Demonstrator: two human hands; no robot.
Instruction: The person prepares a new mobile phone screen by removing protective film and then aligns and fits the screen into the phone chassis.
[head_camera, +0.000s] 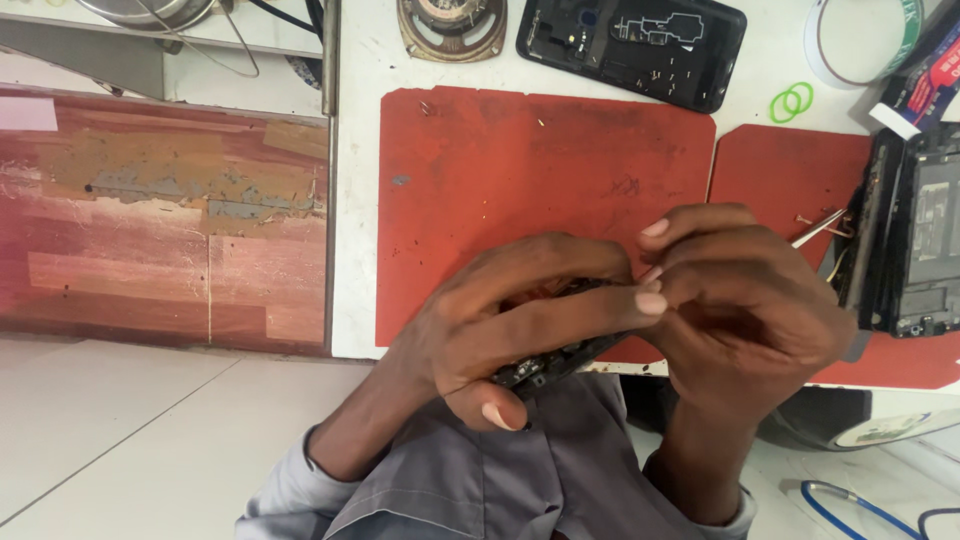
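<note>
Two hands are holding a small dark circuit board over the near edge of a red mat.

The left hand is curling tight around the board. The right hand is pinching thin metal tweezers. A black opened phone is lying far away on the white surface.

My white surface carries a large red mat and a smaller red mat just beside it. Above the large mat lie an opened black phone shell and a round speaker. Two green rubber rings rest near a tape roll. Another opened device lies on the smaller mat.
</note>
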